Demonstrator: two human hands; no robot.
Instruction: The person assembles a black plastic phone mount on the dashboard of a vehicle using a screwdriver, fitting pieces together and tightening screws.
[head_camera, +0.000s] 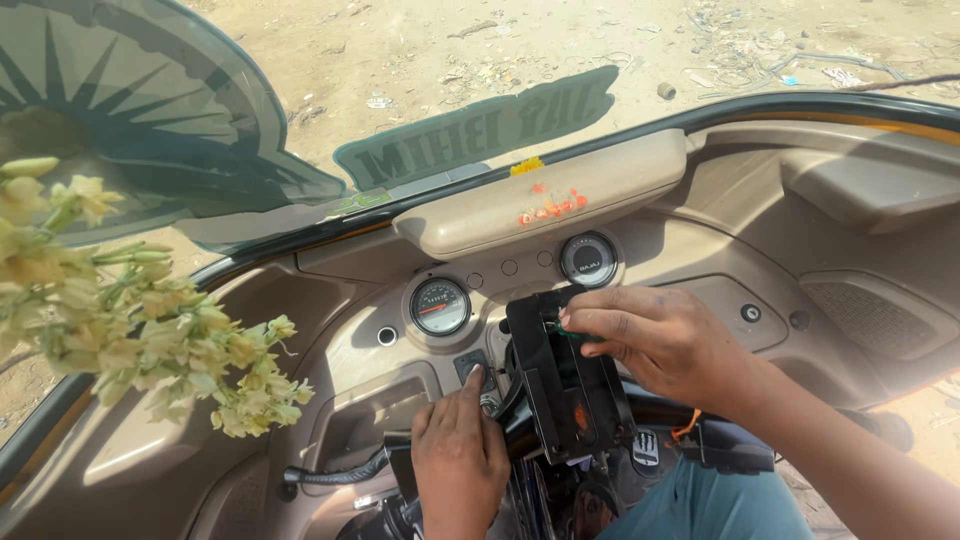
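Black plastic cover (565, 385) stands tilted over the steering column, below the beige dashboard (700, 270) and its two round gauges (440, 306). The right hand (665, 340) reaches from the right, fingers curled, pinching a small green piece at the cover's upper edge. The left hand (458, 455) points forward, fingers pressed together, its fingertips touching a switch (472, 366) beside the cover.

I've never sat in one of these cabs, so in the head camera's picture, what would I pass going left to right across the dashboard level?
Hanging bunch of pale yellow flowers → small round silver-rimmed knob → round white-faced dial gauge → left hand → black plastic cover panel → right hand → small dark round button.
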